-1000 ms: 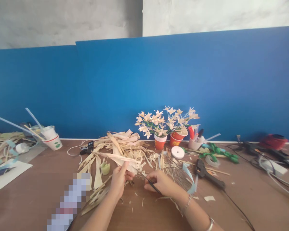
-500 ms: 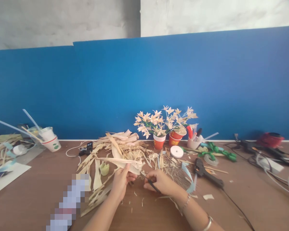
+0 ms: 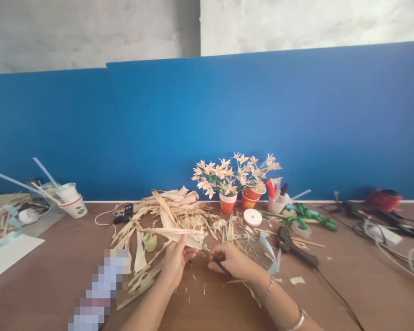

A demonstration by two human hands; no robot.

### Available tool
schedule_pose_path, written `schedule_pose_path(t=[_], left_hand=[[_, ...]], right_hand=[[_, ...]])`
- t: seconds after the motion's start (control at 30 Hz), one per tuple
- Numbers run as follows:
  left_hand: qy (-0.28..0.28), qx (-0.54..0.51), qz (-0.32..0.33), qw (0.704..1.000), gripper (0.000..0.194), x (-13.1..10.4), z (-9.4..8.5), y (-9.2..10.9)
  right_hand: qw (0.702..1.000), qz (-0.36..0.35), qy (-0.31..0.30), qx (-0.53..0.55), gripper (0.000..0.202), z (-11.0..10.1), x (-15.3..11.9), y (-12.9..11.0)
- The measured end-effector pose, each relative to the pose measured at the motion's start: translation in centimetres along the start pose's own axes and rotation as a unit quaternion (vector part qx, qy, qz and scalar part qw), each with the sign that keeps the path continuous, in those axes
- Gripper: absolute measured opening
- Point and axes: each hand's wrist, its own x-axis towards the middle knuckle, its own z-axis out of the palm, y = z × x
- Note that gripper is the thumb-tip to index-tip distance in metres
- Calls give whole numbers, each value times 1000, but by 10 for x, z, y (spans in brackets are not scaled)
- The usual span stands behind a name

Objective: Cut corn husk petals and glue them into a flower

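My left hand [image 3: 175, 259] pinches a pale dried corn husk [image 3: 193, 240] between thumb and fingers, above the table. The husk's long end stretches left over the husk pile. In my right hand [image 3: 229, 261] is a pair of dark-handled scissors [image 3: 219, 264], mostly hidden by the fingers. Its tip points up and left, close to the husk's right lower edge; whether the blades touch it I cannot tell. Behind both hands lies a heap of dried husks [image 3: 172, 207]. Small scraps lie on the table below them.
Husk flowers [image 3: 224, 170] stand in red paper cups [image 3: 227, 203] at the back. A white roll [image 3: 252, 217], a glue gun [image 3: 295, 248] with its cord, and green wrapped stems [image 3: 310, 214] lie right. Far left stands a white cup [image 3: 74, 205] with sticks; cables and a power strip [image 3: 382, 234] lie far right.
The hands hold nearly the same place, the scissors' tip still beside the husk's edge. The view has shifted very slightly.
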Motion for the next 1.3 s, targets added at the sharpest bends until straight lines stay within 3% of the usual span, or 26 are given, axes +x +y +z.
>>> schedule_pose_path(t=[0.27, 0.5, 0.87, 1.03, 1.3], left_hand=[[-7, -3, 11, 1000, 26, -4, 3, 3], [22, -42, 49, 998, 35, -3, 0, 9], [6, 86, 65, 994, 37, 1, -6, 2], [2, 98, 63, 993, 37, 2, -7, 5], [-36, 164, 57, 984, 34, -1, -5, 7]], right_hand=[[1000, 4, -14, 8, 19, -5, -2, -4], [984, 96, -104, 108, 18, -20, -7, 2], [966, 105, -165, 169, 25, -36, -14, 0], [948, 120, -223, 194, 30, -44, -17, 1], [969, 135, -175, 113, 26, -40, -14, 3]])
